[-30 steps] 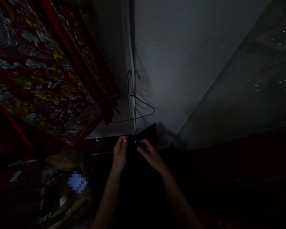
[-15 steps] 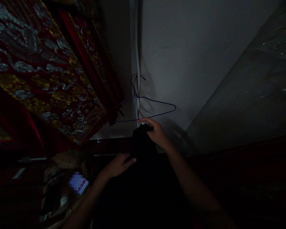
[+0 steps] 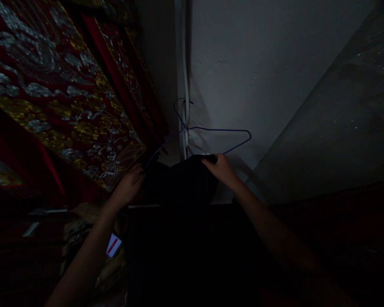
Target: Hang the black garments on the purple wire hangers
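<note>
head view: left hand (image 3: 132, 182) and right hand (image 3: 224, 169) are gripping black cloth (image 3: 185, 181); purple hanger (image 3: 217, 129) is hanging partly behind.

Dim rm w/ embroid. cloth (image 3: 83, 100)

A thin, dark purple hanger (image 3: 224, 129) is hung hook uppermost, its lower part hidden by a black cloth (image 3: 185, 183), which is held spread by its upper edge

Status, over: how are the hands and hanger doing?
Right hand pinching soft black cloth; left hand at its left edge, grip unclear. Thin purple triangular hanger hanging, lower bar mostly hidden. Nothing visibly in the way.
</note>
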### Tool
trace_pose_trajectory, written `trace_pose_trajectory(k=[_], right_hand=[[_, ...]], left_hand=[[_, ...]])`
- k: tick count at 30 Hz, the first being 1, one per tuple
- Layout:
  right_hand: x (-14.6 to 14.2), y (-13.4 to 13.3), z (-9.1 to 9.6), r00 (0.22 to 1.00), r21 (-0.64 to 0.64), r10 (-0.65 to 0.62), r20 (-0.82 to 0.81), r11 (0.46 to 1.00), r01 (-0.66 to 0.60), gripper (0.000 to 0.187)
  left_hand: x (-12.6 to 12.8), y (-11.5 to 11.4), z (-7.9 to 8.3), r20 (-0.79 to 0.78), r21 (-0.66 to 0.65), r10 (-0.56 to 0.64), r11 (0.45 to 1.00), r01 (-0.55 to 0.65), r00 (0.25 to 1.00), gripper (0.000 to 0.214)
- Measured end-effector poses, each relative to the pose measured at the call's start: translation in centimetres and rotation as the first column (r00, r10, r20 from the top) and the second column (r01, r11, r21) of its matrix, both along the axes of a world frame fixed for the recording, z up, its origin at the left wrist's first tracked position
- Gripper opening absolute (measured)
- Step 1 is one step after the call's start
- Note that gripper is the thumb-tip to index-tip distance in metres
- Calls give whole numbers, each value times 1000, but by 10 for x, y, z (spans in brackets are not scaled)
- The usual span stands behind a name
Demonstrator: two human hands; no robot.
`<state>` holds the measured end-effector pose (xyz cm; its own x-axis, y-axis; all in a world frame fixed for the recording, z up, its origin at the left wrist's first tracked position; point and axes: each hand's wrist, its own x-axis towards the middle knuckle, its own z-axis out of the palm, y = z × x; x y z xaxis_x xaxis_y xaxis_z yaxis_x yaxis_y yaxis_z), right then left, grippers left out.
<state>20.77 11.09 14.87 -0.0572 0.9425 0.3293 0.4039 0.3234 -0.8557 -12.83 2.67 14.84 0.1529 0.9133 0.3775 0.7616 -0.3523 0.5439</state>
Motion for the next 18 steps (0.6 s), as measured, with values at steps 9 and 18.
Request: trace_pose_trajectory(k=[9,18], right_hand=[[6,-16,-9,990,124,117,-74,986,-108,34],[96,32,32,987,105,-42,153,994,26,30]], left_hand=[[46,35,50,77,301,-40,954,15,996,31],[30,46,63,-98,369,20,929,18,995,28]])
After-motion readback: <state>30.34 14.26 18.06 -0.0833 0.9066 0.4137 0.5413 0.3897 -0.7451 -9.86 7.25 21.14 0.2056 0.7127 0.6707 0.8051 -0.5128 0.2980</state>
